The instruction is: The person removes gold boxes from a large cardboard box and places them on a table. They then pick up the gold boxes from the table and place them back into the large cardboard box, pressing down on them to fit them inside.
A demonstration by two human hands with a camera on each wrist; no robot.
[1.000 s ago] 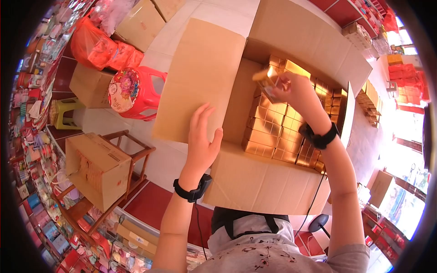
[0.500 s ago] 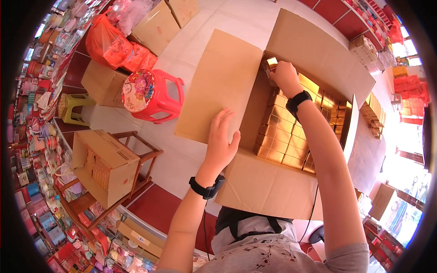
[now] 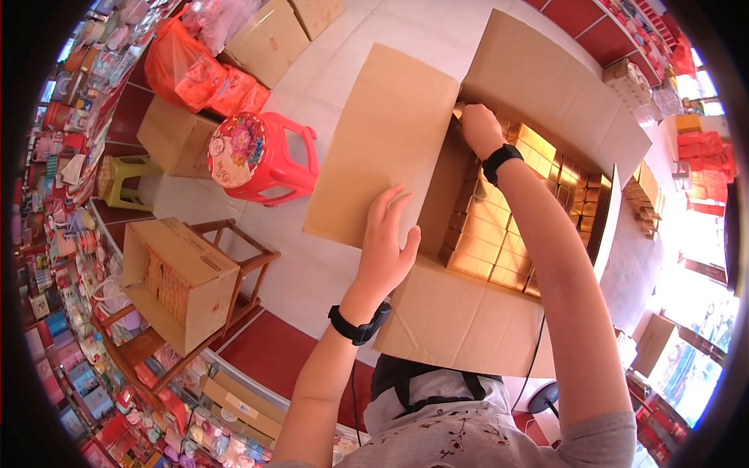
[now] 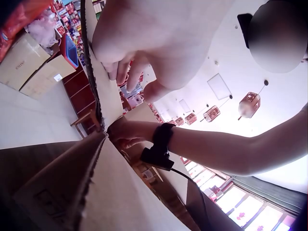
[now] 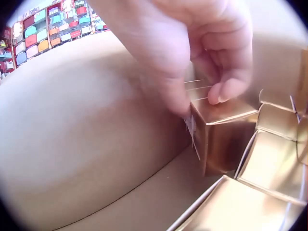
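Observation:
A large cardboard carton (image 3: 468, 320) stands open before me, packed with rows of small shiny gold boxes (image 3: 495, 226). My right hand (image 3: 480, 129) reaches into its far left corner. In the right wrist view that hand pinches a gold box (image 5: 228, 144), thumb at its left side and fingertips on top, beside the rows and close to the carton's inner wall (image 5: 96, 130). My left hand (image 3: 386, 242) rests on the left flap (image 3: 382, 140), fingers extended. From the left wrist view, the right hand is partly hidden inside the carton.
Left of the carton stands a pink plastic stool (image 3: 265, 160), with a green stool (image 3: 125, 183) farther off. A smaller carton (image 3: 183, 281) sits on a wooden chair (image 3: 250, 269). Red bags (image 3: 183, 70) and shelves of goods line the left side. More gold boxes (image 3: 644, 199) lie at right.
My right hand has carried the gold box from above the rows to the far left corner and lowered it there. The left hand stays on the flap while the head view has shifted.

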